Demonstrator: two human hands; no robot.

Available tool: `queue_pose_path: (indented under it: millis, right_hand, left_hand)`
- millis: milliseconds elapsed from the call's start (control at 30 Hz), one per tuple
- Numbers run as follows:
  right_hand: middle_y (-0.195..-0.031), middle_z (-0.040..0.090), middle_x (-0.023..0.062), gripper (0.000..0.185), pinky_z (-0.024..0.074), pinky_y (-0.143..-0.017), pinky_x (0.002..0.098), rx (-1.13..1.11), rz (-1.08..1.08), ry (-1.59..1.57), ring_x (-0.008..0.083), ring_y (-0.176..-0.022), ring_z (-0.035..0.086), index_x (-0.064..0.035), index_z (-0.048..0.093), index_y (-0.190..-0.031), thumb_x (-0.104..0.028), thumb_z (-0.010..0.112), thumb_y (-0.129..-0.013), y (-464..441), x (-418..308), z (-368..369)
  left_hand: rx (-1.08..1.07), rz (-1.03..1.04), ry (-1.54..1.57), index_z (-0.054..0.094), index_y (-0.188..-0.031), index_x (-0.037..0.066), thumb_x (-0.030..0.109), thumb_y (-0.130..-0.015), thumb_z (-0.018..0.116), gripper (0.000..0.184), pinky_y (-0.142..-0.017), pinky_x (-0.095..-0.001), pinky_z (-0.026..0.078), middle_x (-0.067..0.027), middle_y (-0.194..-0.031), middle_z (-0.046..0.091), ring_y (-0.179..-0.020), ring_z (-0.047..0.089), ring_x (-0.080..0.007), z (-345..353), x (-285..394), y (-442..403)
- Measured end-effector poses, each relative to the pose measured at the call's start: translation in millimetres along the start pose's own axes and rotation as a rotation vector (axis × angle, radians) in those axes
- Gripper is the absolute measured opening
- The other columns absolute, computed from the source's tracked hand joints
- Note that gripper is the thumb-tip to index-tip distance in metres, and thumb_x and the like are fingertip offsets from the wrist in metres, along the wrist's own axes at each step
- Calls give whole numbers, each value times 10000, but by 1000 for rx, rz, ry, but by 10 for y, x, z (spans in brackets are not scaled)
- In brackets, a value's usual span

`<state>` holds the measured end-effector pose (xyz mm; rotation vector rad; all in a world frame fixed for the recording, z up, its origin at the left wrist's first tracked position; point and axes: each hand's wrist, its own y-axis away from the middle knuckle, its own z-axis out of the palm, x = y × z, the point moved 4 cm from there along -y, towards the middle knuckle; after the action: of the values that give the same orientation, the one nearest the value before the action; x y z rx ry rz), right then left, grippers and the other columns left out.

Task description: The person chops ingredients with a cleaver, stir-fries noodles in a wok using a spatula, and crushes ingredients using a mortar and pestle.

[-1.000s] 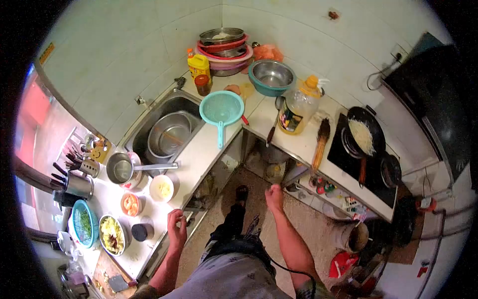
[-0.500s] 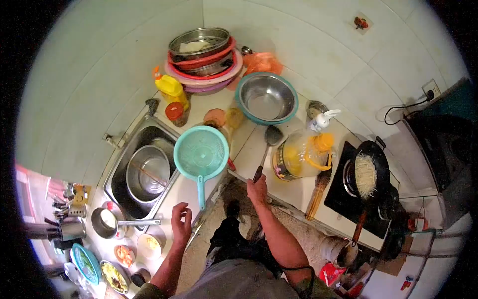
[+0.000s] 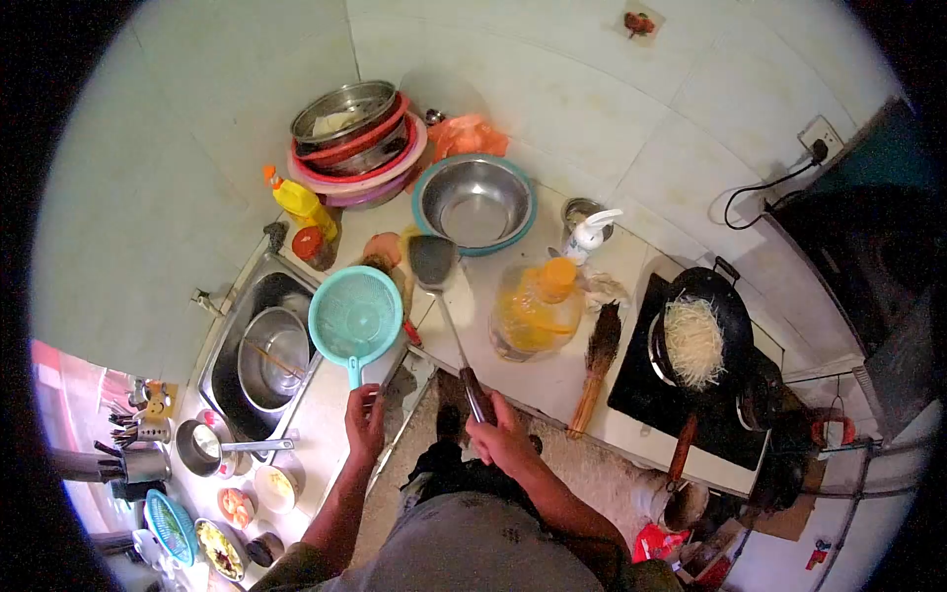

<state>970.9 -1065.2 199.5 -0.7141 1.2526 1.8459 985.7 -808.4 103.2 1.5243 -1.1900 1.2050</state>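
the right hand [image 3: 501, 434] is wrapped round the handle of the spatula [image 3: 432, 261], likely so the blade sits well ahead of the fingers. the left hand [image 3: 364, 424] is at the handle of the strainer [image 3: 355, 314], which lies beside the sink [image 3: 226, 379], handle toward the person, seemingly for easy reach; whether those fingers grip, i can't tell. counted: one spatula, one strainer, one jug [image 3: 533, 321], one brush [image 3: 591, 380], one wok [image 3: 735, 321].
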Motion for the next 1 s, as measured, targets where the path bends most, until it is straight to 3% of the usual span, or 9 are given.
queue_pose_path:
  millis: [167,333,367,467,567,633,700,767,1000]
  right_hand:
    - [-818,535,63,401,407,-404,250,-197,-577,-207,113,-483,477,-50,376,-1192,-80,598,-860,673,-594,-392]
    - [-734,550,43,380,389,-431,234,94,-346,-162,99,-495,478,-75,481,-1257,-293,535,-950,1570,-1008,-1655]
    - [-765,573,52,370,414,-468,246,278,-398,7,110,-529,505,-71,512,-1244,-291,548,-949,1751,-975,-2013]
    - [-872,649,105,387,492,-607,317,843,-488,688,186,-679,609,-68,538,-1269,-233,597,-924,2386,-922,-3045]
    - [-1020,658,178,435,520,-695,396,1097,-459,1363,319,-795,653,-112,533,-1297,-194,630,-880,2940,-964,-3616]
    - [-1018,653,185,435,529,-677,405,1048,-312,1478,339,-783,651,-131,540,-1291,-194,627,-870,3095,-1054,-3816]
    - [-1015,647,192,435,538,-659,415,995,-172,1587,359,-771,648,-150,547,-1285,-194,624,-859,3000,-1088,-3988]
    - [-968,641,189,431,543,-599,434,877,-21,1791,340,-718,656,-165,547,-1284,-206,597,-858,2624,-1074,-4095]
    - [-898,624,168,416,544,-569,419,1016,-8,1874,321,-683,660,-197,542,-1287,-215,572,-872,2270,-1410,-4346]
  left_hand:
    - [-2,261,-153,569,-1097,30,86,-902,567,203,-776,-287,465,-69,-980,591,-864,562,-162,413,138,284]
    - [-172,68,-148,567,-1096,30,75,-894,557,206,-728,-271,461,-48,-949,573,-819,546,-130,981,364,671]
    - [-174,179,-177,565,-1090,25,77,-903,540,196,-691,-265,463,-43,-907,571,-786,546,-123,1082,353,723]
    - [-276,12,-101,554,-1108,17,109,-931,560,200,-809,-263,458,-49,-971,580,-888,547,-138,1394,403,903]
    - [-284,-68,-57,551,-1094,22,116,-930,563,190,-764,-262,461,-37,-936,580,-843,536,-125,1586,246,1010]
    - [-216,0,-109,554,-1099,30,105,-924,526,192,-645,-260,444,-45,-881,565,-714,524,-115,1652,57,1110]
    - [-181,80,-23,562,-1085,30,117,-925,532,184,-664,-272,464,-53,-889,577,-732,553,-131,1714,-131,1221]
    - [-198,-86,-60,561,-1086,31,119,-924,536,186,-712,-280,475,-55,-917,588,-781,572,-143,1764,-163,1410]
    - [-143,-67,-53,562,-1104,34,93,-909,543,204,-700,-275,483,-44,-952,598,-784,579,-124,1824,-58,1776]
